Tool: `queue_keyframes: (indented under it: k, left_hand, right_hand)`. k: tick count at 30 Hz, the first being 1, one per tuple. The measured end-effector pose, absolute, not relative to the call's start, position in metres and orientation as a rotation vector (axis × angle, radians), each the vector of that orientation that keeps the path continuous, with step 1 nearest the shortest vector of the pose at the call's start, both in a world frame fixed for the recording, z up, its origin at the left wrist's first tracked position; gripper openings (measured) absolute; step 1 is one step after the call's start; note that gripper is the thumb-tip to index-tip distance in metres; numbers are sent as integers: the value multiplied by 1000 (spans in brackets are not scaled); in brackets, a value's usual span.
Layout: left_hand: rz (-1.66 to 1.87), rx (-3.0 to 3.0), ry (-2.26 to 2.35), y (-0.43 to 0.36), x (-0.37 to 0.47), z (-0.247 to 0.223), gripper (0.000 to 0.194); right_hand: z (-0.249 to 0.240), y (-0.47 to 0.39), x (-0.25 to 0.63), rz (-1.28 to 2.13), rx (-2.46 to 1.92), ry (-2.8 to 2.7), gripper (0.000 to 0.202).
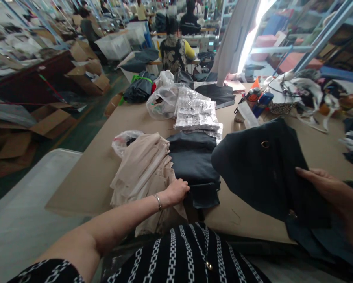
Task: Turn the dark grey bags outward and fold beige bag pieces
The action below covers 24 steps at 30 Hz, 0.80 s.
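Note:
My left hand (176,192) is closed at the left edge of a stack of dark folded fabric (194,157) on the table. Its fingers curl down at the cloth, and what they grip is partly hidden. Off to the right, my right hand (326,184) pinches a dark fabric piece (253,165), raised above the tabletop. A gold-coloured ring shows on that piece, with a small shiny part near its lower edge. Beside my left wrist lies a fanned pile of beige fabric pieces (143,165).
Behind the dark stack sit plastic-wrapped white packets (195,112) and a clear plastic bag (161,102). Bottles (261,103) and a cluttered basket (282,106) stand at the back right of the brown table (78,181). A person (176,51) sits beyond it. Cardboard boxes (87,76) are on the left.

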<state>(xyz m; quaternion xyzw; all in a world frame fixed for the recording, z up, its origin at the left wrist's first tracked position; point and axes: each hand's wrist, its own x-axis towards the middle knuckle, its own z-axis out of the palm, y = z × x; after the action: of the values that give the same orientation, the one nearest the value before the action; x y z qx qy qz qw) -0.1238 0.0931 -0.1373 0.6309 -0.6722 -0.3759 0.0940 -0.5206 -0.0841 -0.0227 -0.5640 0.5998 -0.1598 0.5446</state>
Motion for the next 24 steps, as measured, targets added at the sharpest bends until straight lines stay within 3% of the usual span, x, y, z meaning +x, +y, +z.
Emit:
queue_keyframes:
  k: [2, 7, 13, 17, 19, 24]
  left_hand:
    - [-1093, 1858, -1957, 89, -124, -133, 11]
    - [-1062, 1821, -1660, 62, -111, -98, 11]
    - [-1331, 1341, -916, 21, -102, -51, 27]
    - [-1523, 1055, -649, 1, -112, -25, 29]
    - [-1558, 1021, -596, -6, -118, -13, 19]
    - [-1546, 1006, -418, -19, -120, 9, 8]
  right_hand:
    - [-53, -95, -527, -247, -1327, 1636, 43]
    - [-107, -79, -516, -368, -2042, 1797, 46]
    - [-123, 22, -415, -386, -2413, 865, 17]
    - [-137, 43, -347, -612, -2774, 778, 58]
    - [-138, 31, -324, -758, -2849, 879, 63]
    - [-114, -21, -306, -780, -2880, 936, 15]
